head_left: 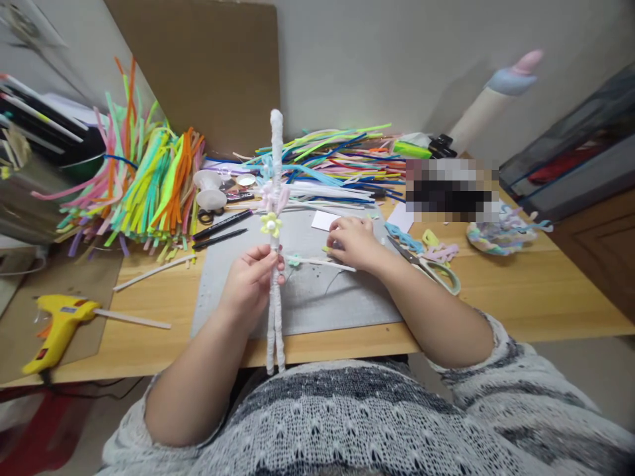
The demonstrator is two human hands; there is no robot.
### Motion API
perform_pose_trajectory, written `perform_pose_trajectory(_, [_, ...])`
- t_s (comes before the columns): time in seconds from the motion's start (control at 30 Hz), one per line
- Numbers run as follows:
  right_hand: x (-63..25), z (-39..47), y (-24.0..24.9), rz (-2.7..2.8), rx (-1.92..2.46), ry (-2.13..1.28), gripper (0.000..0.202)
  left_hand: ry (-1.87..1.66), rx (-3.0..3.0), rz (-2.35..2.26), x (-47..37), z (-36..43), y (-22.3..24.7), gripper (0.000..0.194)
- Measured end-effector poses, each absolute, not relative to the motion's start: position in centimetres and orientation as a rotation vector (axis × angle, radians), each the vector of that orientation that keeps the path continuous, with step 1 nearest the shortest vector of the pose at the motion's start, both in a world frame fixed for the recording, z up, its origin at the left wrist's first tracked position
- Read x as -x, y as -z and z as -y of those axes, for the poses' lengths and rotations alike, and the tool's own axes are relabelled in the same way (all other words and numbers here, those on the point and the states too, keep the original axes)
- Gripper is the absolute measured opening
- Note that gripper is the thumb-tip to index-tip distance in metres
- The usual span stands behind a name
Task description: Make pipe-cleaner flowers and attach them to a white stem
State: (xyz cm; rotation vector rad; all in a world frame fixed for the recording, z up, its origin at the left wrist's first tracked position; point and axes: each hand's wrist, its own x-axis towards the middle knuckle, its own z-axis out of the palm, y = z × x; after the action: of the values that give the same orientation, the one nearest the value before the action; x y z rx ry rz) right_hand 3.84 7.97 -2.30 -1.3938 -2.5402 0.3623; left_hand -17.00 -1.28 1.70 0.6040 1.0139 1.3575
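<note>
My left hand [254, 276] is closed round an upright white fuzzy-wrapped stem [277, 149], which splits into two legs below the grip. Along its upper part sit a yellow flower with a white centre [271, 225], pink petals [270, 198] and a blue flower [268, 168]. Over the grey cutting mat [223, 311], my right hand [354, 244] has its fingers curled down. A tiny yellow-green bit [327, 249] shows at its fingertips; whether it is gripped is unclear. Between the hands lies a white pipe cleaner [325, 262] with a small green flower [294, 260] near its left end.
Scissors [439, 271] lie right of my right forearm, beside blue, yellow and pink pipe-cleaner pieces [441, 253]. A yellow glue gun [67, 324] rests at the left. Pens [221, 225], white spools [211, 192] and pipe-cleaner bundles [159, 178] stand behind. A blurred patch hides an object.
</note>
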Motion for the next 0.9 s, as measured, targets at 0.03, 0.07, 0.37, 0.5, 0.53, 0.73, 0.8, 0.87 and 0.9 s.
perform_pose_trajectory(0.03, [-3.7, -7.9, 2.4, 2.555, 1.397, -0.374, 0.011, -1.346, -0.613, -1.020, 16.9, 1.3, -1.6, 0.025])
perform_pose_trajectory(0.07, [-3.6, -7.8, 2.4, 2.558, 1.393, -0.401, 0.010, -1.341, -0.623, -1.035, 16.7, 1.4, -1.5, 0.026])
perform_pose_trajectory(0.37, [-4.8, -8.5, -0.3, 1.891, 1.261, -0.894, 0.016, -1.455, -0.776, -1.299, 15.4, 1.3, 0.5, 0.025])
perform_pose_trajectory(0.5, [-4.8, -6.9, -2.6, 1.531, 1.085, -1.178, 0.021, -1.468, -0.778, -1.341, 15.1, 1.4, 0.9, 0.025])
perform_pose_trajectory(0.53, [-4.4, -6.3, -3.3, 1.484, 1.032, -1.287, 0.022, -1.463, -0.779, -1.346, 15.0, 1.4, 0.9, 0.025])
perform_pose_trajectory(0.73, [-0.5, -3.9, -5.2, 1.649, 0.875, -1.465, 0.019, -1.451, -0.785, -1.354, 14.9, 1.5, 1.0, 0.023])
perform_pose_trajectory(0.8, [0.8, -3.8, -5.1, 1.742, 0.884, -1.363, 0.016, -1.466, -0.778, -1.338, 14.9, 1.5, 0.9, 0.023])
perform_pose_trajectory(0.87, [1.7, -3.9, -4.8, 1.788, 0.913, -1.295, 0.013, -1.493, -0.763, -1.312, 14.9, 1.6, 0.9, 0.023])
perform_pose_trajectory(0.9, [2.0, -4.0, -4.6, 1.794, 0.934, -1.263, 0.013, -1.506, -0.753, -1.295, 14.9, 1.6, 0.9, 0.023])
